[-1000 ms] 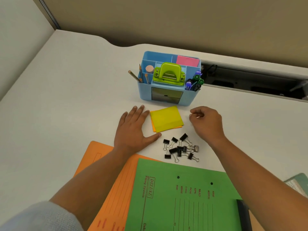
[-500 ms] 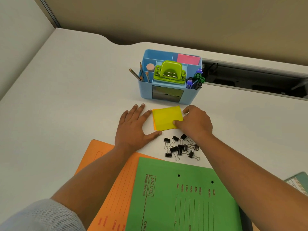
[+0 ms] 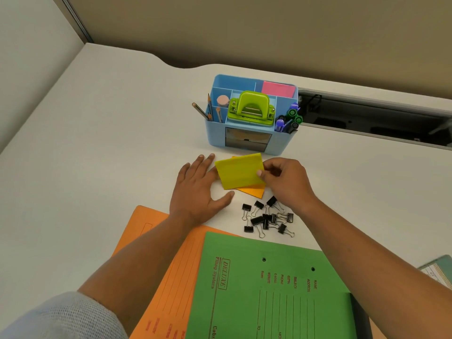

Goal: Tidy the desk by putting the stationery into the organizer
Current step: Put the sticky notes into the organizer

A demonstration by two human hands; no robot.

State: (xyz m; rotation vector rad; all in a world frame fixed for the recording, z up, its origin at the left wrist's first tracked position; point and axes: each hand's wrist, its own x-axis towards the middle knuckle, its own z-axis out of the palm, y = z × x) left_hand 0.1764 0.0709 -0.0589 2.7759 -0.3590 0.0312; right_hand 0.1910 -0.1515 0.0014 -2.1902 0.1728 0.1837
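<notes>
A blue organizer [image 3: 215,133] stands mid-desk, holding a green hole punch [image 3: 252,107], a pink note pad [image 3: 277,89], pencils [image 3: 203,112] and markers [image 3: 291,118]. Just in front of it my right hand [image 3: 286,182] pinches the right edge of a yellow sticky-note pad [image 3: 238,173], tilted up off an orange pad [image 3: 252,190] lying beneath. My left hand [image 3: 198,192] rests flat on the desk, fingers spread, touching the yellow pad's left edge. Several black binder clips [image 3: 267,217] lie scattered nearer to me.
A green file folder [image 3: 269,287] overlaps an orange folder [image 3: 156,243] at the near edge. A cable slot [image 3: 367,118] opens in the desk behind and right of the organizer. Another paper item [image 3: 437,270] peeks in at far right. A partition wall stands behind.
My right hand moved from beside the pads onto the yellow pad, gripped its right edge and lifted it, uncovering the orange pad. My left hand stayed flat.
</notes>
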